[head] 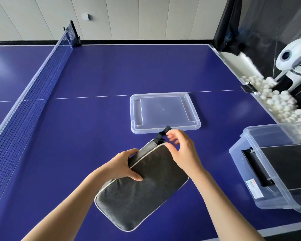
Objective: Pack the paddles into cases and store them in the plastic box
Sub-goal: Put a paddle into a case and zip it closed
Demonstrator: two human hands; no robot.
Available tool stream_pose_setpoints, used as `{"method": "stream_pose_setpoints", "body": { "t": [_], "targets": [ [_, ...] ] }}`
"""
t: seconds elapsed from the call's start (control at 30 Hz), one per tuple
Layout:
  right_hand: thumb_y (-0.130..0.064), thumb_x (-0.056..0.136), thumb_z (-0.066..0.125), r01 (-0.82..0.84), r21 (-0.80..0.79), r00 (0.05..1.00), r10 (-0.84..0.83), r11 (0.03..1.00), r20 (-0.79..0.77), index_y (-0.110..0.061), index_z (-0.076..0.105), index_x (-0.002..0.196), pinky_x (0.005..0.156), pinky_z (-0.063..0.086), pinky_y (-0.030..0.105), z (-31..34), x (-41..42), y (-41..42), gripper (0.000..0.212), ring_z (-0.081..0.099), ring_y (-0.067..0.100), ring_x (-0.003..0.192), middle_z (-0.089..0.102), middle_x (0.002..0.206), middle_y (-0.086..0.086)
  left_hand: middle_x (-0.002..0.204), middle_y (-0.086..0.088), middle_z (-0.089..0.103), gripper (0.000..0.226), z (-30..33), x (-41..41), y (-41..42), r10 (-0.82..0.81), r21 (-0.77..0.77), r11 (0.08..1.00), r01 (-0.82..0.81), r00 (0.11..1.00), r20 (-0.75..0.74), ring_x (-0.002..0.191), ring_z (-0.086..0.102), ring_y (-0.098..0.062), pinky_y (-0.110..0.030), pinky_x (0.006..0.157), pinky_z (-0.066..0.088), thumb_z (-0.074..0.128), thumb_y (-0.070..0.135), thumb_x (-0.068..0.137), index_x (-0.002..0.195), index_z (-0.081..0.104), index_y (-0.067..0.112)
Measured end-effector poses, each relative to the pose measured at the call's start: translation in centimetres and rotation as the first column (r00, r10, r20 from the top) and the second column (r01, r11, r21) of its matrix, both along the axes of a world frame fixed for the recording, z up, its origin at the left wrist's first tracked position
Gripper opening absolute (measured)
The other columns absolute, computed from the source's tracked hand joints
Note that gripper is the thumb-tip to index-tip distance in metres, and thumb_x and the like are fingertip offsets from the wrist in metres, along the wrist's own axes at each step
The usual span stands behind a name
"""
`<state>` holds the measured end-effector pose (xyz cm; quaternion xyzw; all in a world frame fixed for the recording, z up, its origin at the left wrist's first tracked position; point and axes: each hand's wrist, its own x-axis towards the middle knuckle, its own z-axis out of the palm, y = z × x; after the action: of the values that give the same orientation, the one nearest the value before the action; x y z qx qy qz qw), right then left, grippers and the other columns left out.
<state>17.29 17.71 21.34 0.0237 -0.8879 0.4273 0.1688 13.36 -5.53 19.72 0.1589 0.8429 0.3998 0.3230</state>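
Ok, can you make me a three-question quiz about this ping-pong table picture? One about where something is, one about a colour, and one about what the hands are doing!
1. Where is the clear lid?
A. Flat on the table beyond the hands
B. Closed on the plastic box
C. Hanging on the net

2. What colour is the table?
A. Green
B. Red
C. Blue

3. What is the left hand doing?
A. Resting flat on the table
B. Gripping the grey case
C. Holding a ball

Answers:
1. A: the lid lies flat on the table, while the plastic box at the right stands open.
2. C: the whole table top is deep blue with white lines.
3. B: its fingers wrap the grey case, while the right hand pinches the black pull at the case's far end.
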Motion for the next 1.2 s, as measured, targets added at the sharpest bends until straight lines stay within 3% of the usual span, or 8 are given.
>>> {"method": "stream_pose_setpoints", "body": {
  "t": [0.1, 0.23, 0.33, 0.43, 0.67, 0.8, 0.97, 1.2],
  "targets": [
    [-0.014, 0.083, 0.072, 0.184, -0.177, 0.983, -0.178, 0.967, 0.052, -0.016, 0.057, 0.114, 0.083, 0.044, 0.017, -0.9, 1.1, 0.6, 0.035, 0.056, 0.010, 0.099, 0.058, 0.111, -0.002, 0.097, -0.003, 0.073, 0.059, -0.6, 0.6, -1.0, 0.184, 0.233, 0.947, -0.221, 0.968, 0.172, 0.088, 0.071, -0.025, -0.041, 0.075, 0.059, 0.091, 0.011, 0.057, 0.104, 0.062, 0.030],
    [-0.020, 0.081, 0.074, 0.339, -0.410, 0.929, -0.232, 0.847, 0.289, -0.028, 0.050, 0.125, 0.091, 0.043, 0.025, -2.8, 3.3, 0.3, 0.051, 0.052, 0.007, 0.110, 0.051, 0.125, -0.008, 0.105, -0.010, 0.072, 0.062, -1.3, 1.4, -2.0, 0.351, 0.388, 0.779, -0.492, 0.855, 0.381, 0.092, 0.071, -0.032, -0.040, 0.070, 0.059, 0.092, 0.014, 0.050, 0.105, 0.064, 0.026],
    [-0.024, 0.080, 0.075, 0.375, -0.620, 0.873, -0.037, 0.690, 0.487, -0.037, 0.051, 0.119, 0.092, 0.049, 0.030, -3.7, 4.3, -0.7, 0.048, 0.060, 0.008, 0.108, 0.057, 0.122, -0.006, 0.107, -0.008, 0.072, 0.062, -1.7, 1.7, -2.5, 0.388, 0.433, 0.675, -0.597, 0.787, 0.480, 0.095, 0.071, -0.029, -0.035, 0.069, 0.058, 0.091, 0.020, 0.049, 0.104, 0.065, 0.027],
    [-0.031, 0.070, 0.077, 0.340, -0.739, 0.827, 0.189, 0.582, 0.529, -0.027, 0.055, 0.119, 0.095, 0.049, 0.039, -4.3, 4.3, -1.6, 0.054, 0.066, 0.016, 0.105, 0.066, 0.118, 0.003, 0.110, -0.006, 0.071, 0.069, -2.0, 2.0, -2.9, 0.383, 0.455, 0.627, -0.632, 0.759, 0.526, 0.099, 0.070, -0.025, -0.031, 0.068, 0.058, 0.089, 0.023, 0.048, 0.112, 0.062, 0.026],
    [-0.020, 0.064, 0.080, 0.301, -0.767, 0.776, 0.323, 0.566, 0.542, -0.014, 0.056, 0.115, 0.072, 0.054, 0.025, -4.2, 3.7, -1.6, 0.057, 0.070, 0.018, 0.097, 0.073, 0.105, 0.004, 0.117, -0.010, 0.069, 0.073, -2.0, 2.0, -5.0, 0.298, 0.413, 0.696, -0.587, 0.759, 0.578, 0.106, 0.067, -0.029, -0.043, 0.087, 0.056, 0.088, 0.026, 0.056, 0.123, 0.057, 0.025],
    [-0.022, 0.058, 0.084, 0.297, -0.716, 0.725, 0.338, 0.632, 0.600, -0.019, 0.057, 0.115, 0.072, 0.055, 0.034, -3.8, 3.6, -1.0, 0.063, 0.069, 0.024, 0.098, 0.070, 0.110, 0.007, 0.113, -0.012, 0.071, 0.073, -2.5, 1.9, -6.7, 0.258, 0.320, 0.802, -0.504, 0.776, 0.575, 0.103, 0.068, -0.032, -0.044, 0.081, 0.057, 0.086, 0.017, 0.067, 0.131, 0.051, 0.023],
    [-0.024, 0.056, 0.087, 0.289, -0.643, 0.672, 0.328, 0.709, 0.664, -0.019, 0.056, 0.116, 0.079, 0.056, 0.043, -3.7, 3.7, -0.4, 0.068, 0.065, 0.027, 0.106, 0.067, 0.114, 0.009, 0.111, -0.012, 0.071, 0.072, -3.7, 2.2, -6.6, 0.248, 0.298, 0.819, -0.490, 0.771, 0.587, 0.102, 0.069, -0.033, -0.045, 0.084, 0.057, 0.083, 0.011, 0.069, 0.132, 0.051, 0.019],
    [-0.027, 0.050, 0.090, 0.416, -0.605, 0.678, 0.212, 0.678, 0.704, -0.020, 0.057, 0.116, 0.087, 0.052, 0.053, -4.0, 5.3, 1.6, 0.073, 0.065, 0.030, 0.107, 0.065, 0.117, 0.007, 0.112, -0.012, 0.071, 0.068, -4.4, 0.2, -3.6, 0.148, 0.322, 0.855, -0.407, 0.786, 0.600, 0.102, 0.069, -0.033, -0.043, 0.083, 0.057, 0.079, 0.015, 0.070, 0.132, 0.052, 0.017]
  ]
}}
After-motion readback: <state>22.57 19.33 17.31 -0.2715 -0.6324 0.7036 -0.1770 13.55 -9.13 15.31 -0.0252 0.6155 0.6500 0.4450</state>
